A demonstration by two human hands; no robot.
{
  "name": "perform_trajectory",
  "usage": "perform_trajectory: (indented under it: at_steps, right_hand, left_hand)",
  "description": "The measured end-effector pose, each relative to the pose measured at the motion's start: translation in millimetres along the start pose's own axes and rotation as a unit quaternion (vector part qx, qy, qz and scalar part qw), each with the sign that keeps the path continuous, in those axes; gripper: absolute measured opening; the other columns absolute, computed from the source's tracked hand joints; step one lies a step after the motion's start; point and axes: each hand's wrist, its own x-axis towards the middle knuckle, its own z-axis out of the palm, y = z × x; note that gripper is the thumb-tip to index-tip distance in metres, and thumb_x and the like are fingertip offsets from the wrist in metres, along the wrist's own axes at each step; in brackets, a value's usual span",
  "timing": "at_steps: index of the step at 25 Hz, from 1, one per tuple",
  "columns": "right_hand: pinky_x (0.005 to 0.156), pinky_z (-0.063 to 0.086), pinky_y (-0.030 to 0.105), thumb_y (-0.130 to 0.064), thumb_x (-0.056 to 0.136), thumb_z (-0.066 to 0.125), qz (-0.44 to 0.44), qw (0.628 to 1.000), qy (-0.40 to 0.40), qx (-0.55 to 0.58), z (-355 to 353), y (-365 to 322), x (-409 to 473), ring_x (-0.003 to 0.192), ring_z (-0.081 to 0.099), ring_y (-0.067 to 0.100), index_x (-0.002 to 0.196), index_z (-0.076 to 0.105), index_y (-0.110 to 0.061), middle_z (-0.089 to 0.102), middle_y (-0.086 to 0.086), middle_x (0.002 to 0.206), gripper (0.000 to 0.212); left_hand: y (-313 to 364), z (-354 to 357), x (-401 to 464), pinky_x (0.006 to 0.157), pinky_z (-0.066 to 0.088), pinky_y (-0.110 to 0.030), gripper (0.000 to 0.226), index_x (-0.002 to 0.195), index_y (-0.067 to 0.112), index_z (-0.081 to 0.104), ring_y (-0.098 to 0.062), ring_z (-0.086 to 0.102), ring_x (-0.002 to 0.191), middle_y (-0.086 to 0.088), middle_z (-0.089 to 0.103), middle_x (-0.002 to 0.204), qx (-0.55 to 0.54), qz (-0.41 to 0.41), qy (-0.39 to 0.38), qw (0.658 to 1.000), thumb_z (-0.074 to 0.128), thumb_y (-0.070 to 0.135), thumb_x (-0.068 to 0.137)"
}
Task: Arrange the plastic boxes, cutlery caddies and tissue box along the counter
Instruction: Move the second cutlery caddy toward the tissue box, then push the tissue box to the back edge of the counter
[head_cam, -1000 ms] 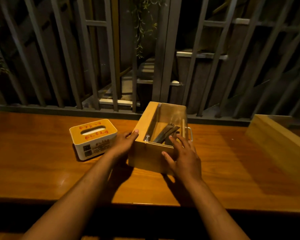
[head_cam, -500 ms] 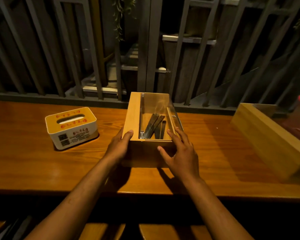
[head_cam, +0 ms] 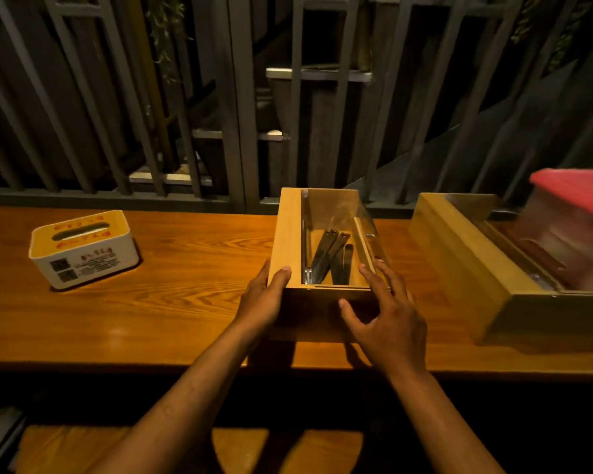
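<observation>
A wooden cutlery caddy with a clear lid and dark cutlery inside stands in the middle of the wooden counter, its long side running away from me. My left hand grips its near left corner, thumb on the top edge. My right hand rests on its near right corner with fingers spread over the rim. A white tissue box with an orange top sits to the left, apart from the caddy. At the right stands a second wooden caddy, with a red-lidded plastic box above it.
A dark metal railing runs along the far edge of the counter. Bare counter lies between the tissue box and the middle caddy. Wooden stools show below the near edge.
The middle caddy has been turned from skewed to square with the counter's edge. The view has shifted right, bringing the second caddy and the red-lidded box into sight.
</observation>
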Motion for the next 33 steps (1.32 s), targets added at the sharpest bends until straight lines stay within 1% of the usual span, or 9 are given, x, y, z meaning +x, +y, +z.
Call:
perform_trajectory:
  at_steps: [8,11,14,17,21,23,25,28,33]
  right_hand:
    - [0.094,0.048,0.042,-0.062,0.078,0.058,0.009,1.000,-0.018,-0.011,-53.0,83.1,8.1,0.132,0.039,0.019,0.139,0.036,-0.043,0.034,-0.009,0.151,0.068]
    - [0.106,0.035,0.053,-0.065,0.077,0.054,0.001,0.999,-0.028,-0.032,-60.8,101.6,14.8,0.139,0.031,0.023,0.140,0.035,-0.043,0.034,-0.007,0.152,0.069]
    - [0.110,0.027,0.053,-0.061,0.077,0.058,0.002,0.999,-0.022,-0.037,-62.9,104.5,18.0,0.141,0.028,0.024,0.139,0.037,-0.040,0.036,-0.005,0.151,0.069]
    - [0.108,0.030,0.053,-0.055,0.077,0.065,0.023,0.999,-0.017,-0.027,-60.9,100.9,16.5,0.140,0.028,0.025,0.139,0.041,-0.039,0.037,-0.004,0.150,0.068]
    - [0.112,0.022,0.055,-0.057,0.076,0.062,0.027,0.998,-0.004,-0.048,-62.1,83.3,16.7,0.140,0.027,0.025,0.134,0.047,-0.036,0.040,-0.001,0.149,0.064]
    - [0.115,0.015,0.058,-0.056,0.076,0.059,0.001,0.998,0.007,-0.065,-55.9,57.4,20.2,0.142,0.026,0.025,0.130,0.051,-0.035,0.042,-0.001,0.147,0.059]
    - [0.115,0.013,0.059,-0.050,0.077,0.062,-0.031,0.998,0.008,-0.045,-40.5,18.3,24.1,0.141,0.028,0.025,0.128,0.054,-0.034,0.045,0.000,0.145,0.054]
    - [0.115,0.016,0.057,-0.040,0.080,0.064,-0.069,0.997,-0.005,0.018,-5.5,-43.9,24.8,0.139,0.032,0.024,0.126,0.057,-0.032,0.049,-0.001,0.141,0.048]
    - [0.107,0.032,0.049,-0.037,0.077,0.062,-0.109,0.989,-0.067,0.074,86.4,-152.2,11.7,0.132,0.039,0.024,0.124,0.060,-0.034,0.053,-0.001,0.137,0.047]
  left_hand:
    - [9.4,96.2,-19.3,0.107,0.041,-0.051,0.063,0.145,0.038,0.037,-0.029,0.045,0.130,0.001,0.047,0.146,0.005,0.002,-0.003,1.000,0.046,0.064,0.089]
    - [13.2,113.8,-26.8,0.105,0.042,-0.046,0.061,0.147,0.037,0.033,-0.030,0.044,0.131,0.000,0.046,0.146,0.020,-0.003,0.004,1.000,0.044,0.060,0.092]
    - [16.5,118.4,-25.0,0.105,0.042,-0.046,0.061,0.147,0.036,0.034,-0.030,0.045,0.130,-0.002,0.047,0.146,0.027,-0.007,0.003,1.000,0.044,0.060,0.092]
    - [23.0,116.6,-23.4,0.099,0.043,-0.038,0.055,0.145,0.034,0.038,-0.027,0.048,0.127,-0.002,0.050,0.143,0.027,0.008,-0.021,0.999,0.045,0.055,0.094]
    - [29.0,102.2,-23.0,0.097,0.040,-0.035,0.057,0.148,0.034,0.035,-0.025,0.046,0.131,0.001,0.048,0.145,0.070,0.020,-0.095,0.993,0.042,0.056,0.096]
    - [31.6,85.8,-24.6,0.097,0.041,-0.032,0.054,0.145,0.030,0.042,-0.022,0.050,0.127,0.001,0.053,0.142,0.105,0.041,-0.086,0.990,0.043,0.054,0.096]
    - [30.9,55.0,-28.0,0.093,0.044,-0.028,0.045,0.135,0.028,0.055,-0.017,0.058,0.117,0.003,0.061,0.133,0.155,0.096,-0.031,0.983,0.048,0.048,0.096]
    - [18.9,-24.2,-26.2,0.083,0.052,-0.030,0.033,0.122,0.032,0.065,-0.009,0.065,0.088,0.006,0.069,0.117,0.231,0.148,0.057,0.960,0.055,0.044,0.092]
    - [-14.2,-207.3,10.6,0.085,0.051,-0.035,0.032,0.121,0.032,0.064,-0.024,0.065,0.103,-0.001,0.068,0.122,0.326,0.123,0.192,0.917,0.057,0.040,0.091]
